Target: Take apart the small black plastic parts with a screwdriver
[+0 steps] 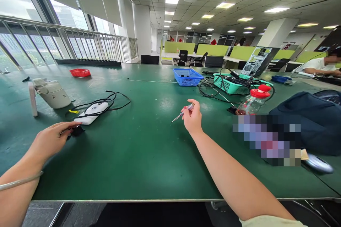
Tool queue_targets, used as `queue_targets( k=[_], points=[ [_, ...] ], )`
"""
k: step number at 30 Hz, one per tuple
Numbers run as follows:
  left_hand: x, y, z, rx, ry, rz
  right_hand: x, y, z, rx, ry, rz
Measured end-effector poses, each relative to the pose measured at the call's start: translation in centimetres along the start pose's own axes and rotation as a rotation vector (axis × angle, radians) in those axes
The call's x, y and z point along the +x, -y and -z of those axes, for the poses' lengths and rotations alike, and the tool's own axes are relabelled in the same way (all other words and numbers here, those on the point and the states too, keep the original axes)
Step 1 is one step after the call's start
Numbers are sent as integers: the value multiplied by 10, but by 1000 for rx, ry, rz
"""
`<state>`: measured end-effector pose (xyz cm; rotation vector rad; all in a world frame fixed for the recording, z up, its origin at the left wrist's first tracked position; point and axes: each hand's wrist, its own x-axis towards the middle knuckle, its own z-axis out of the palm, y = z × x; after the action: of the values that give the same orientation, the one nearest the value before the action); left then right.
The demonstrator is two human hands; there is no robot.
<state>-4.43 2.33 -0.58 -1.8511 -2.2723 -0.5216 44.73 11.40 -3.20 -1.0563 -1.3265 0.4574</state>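
My right hand [193, 117] is raised over the middle of the green table [128, 163], fingers closed round a slim screwdriver [183, 111]. Its thin pointed tip slants down to the left, apart from other things. At the left, my left hand [54, 137] is low over the tabletop, its fingers closed on a small black object [77, 131] whose kind I cannot make out. Just beyond those fingertips lies a white, rounded device [93, 112], with a black cable [121, 105] looped over and around it. A yellow tag [74, 111] is beside the device.
A cream flask [53, 94] and a red tray [80, 73] are at the left. Farther back stand a blue basket [188, 77] and a green basket [230, 86] full of cables. A red-lidded jar [252, 103] and dark bag [306, 124] occupy the right; another person sits beyond.
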Motion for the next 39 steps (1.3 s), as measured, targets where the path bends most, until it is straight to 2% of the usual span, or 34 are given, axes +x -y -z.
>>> queue_targets(
  k=[5,8,10,11,13,16,19,21,23,26,28,33,39],
  points=[
    [-2,-10,6,-42,109,63,0,1,0,-4,2,3],
    [-7,-15,15,-64,-6,134,0,0,0,-2,2,13],
    [-8,-12,19,-75,-119,212,0,0,0,-4,2,20],
    [-9,-8,20,-82,-133,250,0,0,0,-5,3,21],
    [-7,2,18,-83,-45,267,0,0,0,-7,8,21],
    [-2,19,8,-22,170,186,0,1,0,-8,9,19],
    [3,30,1,23,246,182,0,1,0,-5,4,20],
    [4,29,1,48,208,222,0,1,0,2,3,19],
    [1,22,4,74,84,253,0,1,0,6,3,19],
    [-5,3,7,77,-148,177,0,1,0,2,2,24],
    [-7,-10,5,74,-186,65,0,1,0,-3,2,24],
    [-2,-21,-8,201,-59,-111,-1,1,-1,-4,-4,19],
    [2,-17,-13,279,29,-154,-1,2,-2,2,-4,18]
  ],
)
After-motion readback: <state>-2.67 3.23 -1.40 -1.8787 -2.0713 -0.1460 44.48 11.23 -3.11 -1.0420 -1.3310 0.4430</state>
